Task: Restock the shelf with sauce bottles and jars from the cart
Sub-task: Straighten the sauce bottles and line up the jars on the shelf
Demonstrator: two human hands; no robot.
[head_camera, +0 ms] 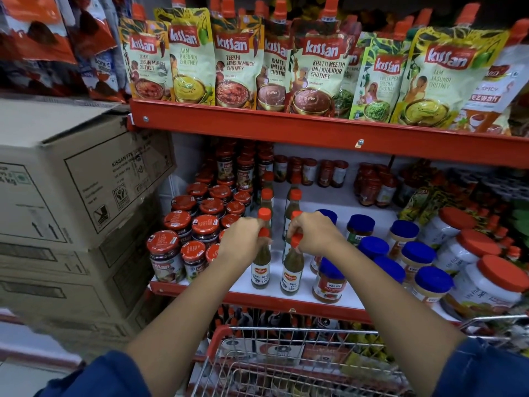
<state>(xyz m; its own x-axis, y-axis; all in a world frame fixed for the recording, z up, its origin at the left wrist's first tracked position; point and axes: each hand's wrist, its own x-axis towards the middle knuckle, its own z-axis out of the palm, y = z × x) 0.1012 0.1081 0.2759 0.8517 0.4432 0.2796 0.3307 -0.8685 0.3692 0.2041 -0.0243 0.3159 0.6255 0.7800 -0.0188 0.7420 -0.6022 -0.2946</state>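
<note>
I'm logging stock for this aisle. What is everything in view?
chutney pouches: many, cream and yellow with orange caps, top shelf
red-lidded jars: many, dark contents, middle shelf left
green sauce bottles: several, orange caps, two rows mid-shelf
blue-lidded jars: about ten, middle shelf right
white jars: about four, orange lids, far right
cardboard boxes: stacked, brown, left
cart: one, wire with red rim, bottom
left hand: grip on a front bottle's neck
right hand: grip on the neighbouring bottle's neck
</note>
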